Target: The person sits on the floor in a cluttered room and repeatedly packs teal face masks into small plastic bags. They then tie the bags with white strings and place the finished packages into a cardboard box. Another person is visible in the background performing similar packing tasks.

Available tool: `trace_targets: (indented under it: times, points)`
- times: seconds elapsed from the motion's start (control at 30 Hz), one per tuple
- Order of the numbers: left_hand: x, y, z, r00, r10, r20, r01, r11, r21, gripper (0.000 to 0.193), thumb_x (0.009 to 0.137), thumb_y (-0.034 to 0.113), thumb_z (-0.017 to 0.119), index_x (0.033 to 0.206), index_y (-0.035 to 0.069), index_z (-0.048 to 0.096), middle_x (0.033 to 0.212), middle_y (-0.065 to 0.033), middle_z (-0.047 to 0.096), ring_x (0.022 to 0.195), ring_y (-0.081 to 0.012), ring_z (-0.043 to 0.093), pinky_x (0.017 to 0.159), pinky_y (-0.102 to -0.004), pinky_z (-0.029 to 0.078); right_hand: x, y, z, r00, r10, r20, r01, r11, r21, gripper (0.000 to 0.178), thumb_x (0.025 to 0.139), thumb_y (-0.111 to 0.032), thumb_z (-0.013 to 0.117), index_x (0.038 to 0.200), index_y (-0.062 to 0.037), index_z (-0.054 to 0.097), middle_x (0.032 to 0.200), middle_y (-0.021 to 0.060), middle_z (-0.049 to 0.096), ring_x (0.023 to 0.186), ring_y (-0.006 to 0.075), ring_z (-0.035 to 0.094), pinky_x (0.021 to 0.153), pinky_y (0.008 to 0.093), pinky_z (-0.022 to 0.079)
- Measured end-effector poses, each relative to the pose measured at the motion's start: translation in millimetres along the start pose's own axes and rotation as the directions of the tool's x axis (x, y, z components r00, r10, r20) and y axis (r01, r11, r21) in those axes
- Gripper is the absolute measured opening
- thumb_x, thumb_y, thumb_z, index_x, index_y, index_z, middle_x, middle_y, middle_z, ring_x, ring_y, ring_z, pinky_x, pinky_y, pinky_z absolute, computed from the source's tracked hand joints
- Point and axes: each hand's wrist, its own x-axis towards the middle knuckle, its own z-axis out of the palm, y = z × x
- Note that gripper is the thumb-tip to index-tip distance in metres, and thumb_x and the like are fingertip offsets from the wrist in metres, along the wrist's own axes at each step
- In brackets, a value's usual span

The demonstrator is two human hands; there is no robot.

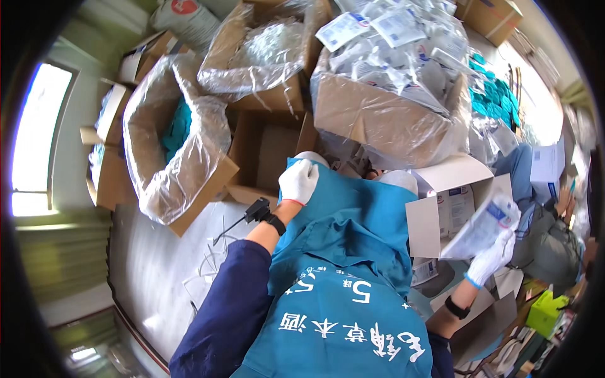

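Observation:
My right hand point(491, 257), in a white glove with a blue cuff edge, pinches a flat clear packet with a white and blue label point(480, 228). The packet is tilted at the right side of an open white carton point(460, 178), and similar packets point(455, 211) stand inside that carton. My left hand point(299, 181), also white-gloved, is closed in a fist on the teal apron point(346, 211) over my left knee. Nothing shows in its fingers; the palm side is hidden.
Ahead stands a big cardboard box point(384, 116) heaped with clear packets. A plastic-lined box point(183, 183) at left holds teal pieces point(178, 129). Another lined box point(252, 75) stands behind an open brown box point(268, 148). Another person's blue-clad leg point(518, 167) is at right.

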Motion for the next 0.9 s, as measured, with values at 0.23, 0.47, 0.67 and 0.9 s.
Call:
trace_targets:
  times: [0.23,0.47,0.67,0.9]
  points:
    - [-2.3,-2.9,0.9,0.999,-0.031,-0.029,0.028,0.996,-0.081,0.022,0.084,0.02,0.071,0.07,0.009,0.058,0.07,-0.0127,0.062,0.066,-0.0346,0.063,0.059,-0.0431,0.051,-137.6,18.5,60.6,0.552,0.187,0.813,-0.037,0.979,-0.201,0.033,0.104,-0.028,0.054,0.09,-0.0012,0.067,0.074,0.0028,0.062,0.067,0.0149,0.058,0.063,0.0318,0.048]
    - [-1.2,-9.8,-6.8,0.978,-0.209,-0.009,0.201,0.95,-0.241,0.02,0.085,0.021,0.07,0.072,0.007,0.062,0.073,-0.0138,0.064,0.068,-0.0344,0.063,0.06,-0.0413,0.052,-189.3,23.6,112.3,0.289,0.28,0.915,0.437,0.812,-0.386,0.034,0.1,-0.028,0.054,0.085,0.001,0.064,0.079,0.0254,0.063,0.072,0.0425,0.062,0.063,0.0458,0.046]
    - [24.1,-73.5,3.6,0.509,-0.74,0.441,0.751,0.131,-0.647,0.032,0.096,0.026,0.056,0.081,0.0,0.068,0.063,-0.0099,0.06,0.06,-0.0137,0.059,0.06,-0.0334,0.049,-182.3,22.1,92.0,0.397,0.64,0.658,-0.249,0.765,-0.594,0.036,0.103,-0.018,0.052,0.073,0.0011,0.056,0.067,-0.0014,0.053,0.067,0.0057,0.046,0.058,0.0271,0.038]
    - [7.4,-217.6,131.1,0.503,-0.788,0.354,0.799,0.581,0.157,0.032,0.091,0.03,0.056,0.113,0.011,0.068,0.114,-0.0189,0.069,0.11,-0.0377,0.065,0.091,-0.048,0.053,-176.6,29.5,119.2,0.352,0.807,0.475,-0.294,0.577,-0.762,0.037,0.101,-0.017,0.052,0.069,0.0001,0.058,0.063,0.0001,0.054,0.061,0.0058,0.045,0.053,0.0284,0.034]
